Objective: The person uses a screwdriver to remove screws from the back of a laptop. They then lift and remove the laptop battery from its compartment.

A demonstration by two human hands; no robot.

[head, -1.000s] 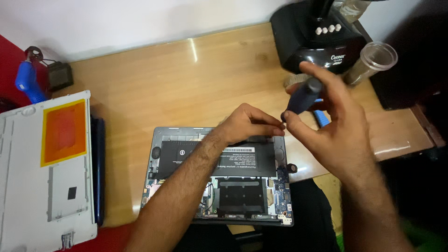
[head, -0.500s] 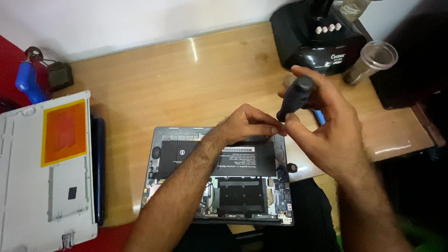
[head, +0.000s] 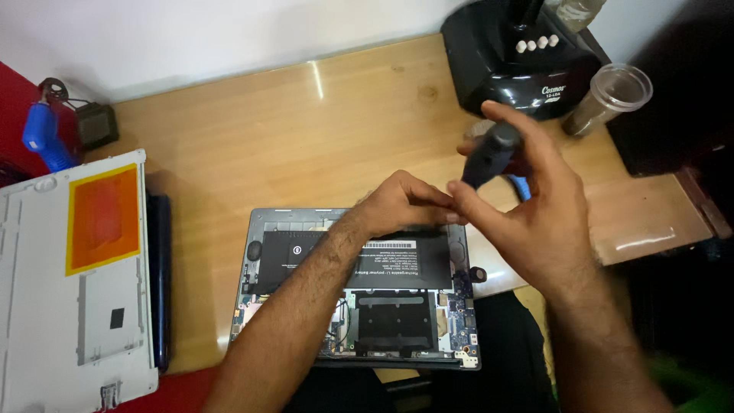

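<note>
Gripping a dark cylindrical screwdriver [head: 489, 155], the right hand [head: 535, 214] meets the left hand's [head: 401, 203] pinched fingertips.

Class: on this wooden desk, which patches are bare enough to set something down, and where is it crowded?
Free: the wooden desk between the opened grey laptop and the wall. Crowded: the right end, around the black appliance, clear plastic jar and both hands.
</note>
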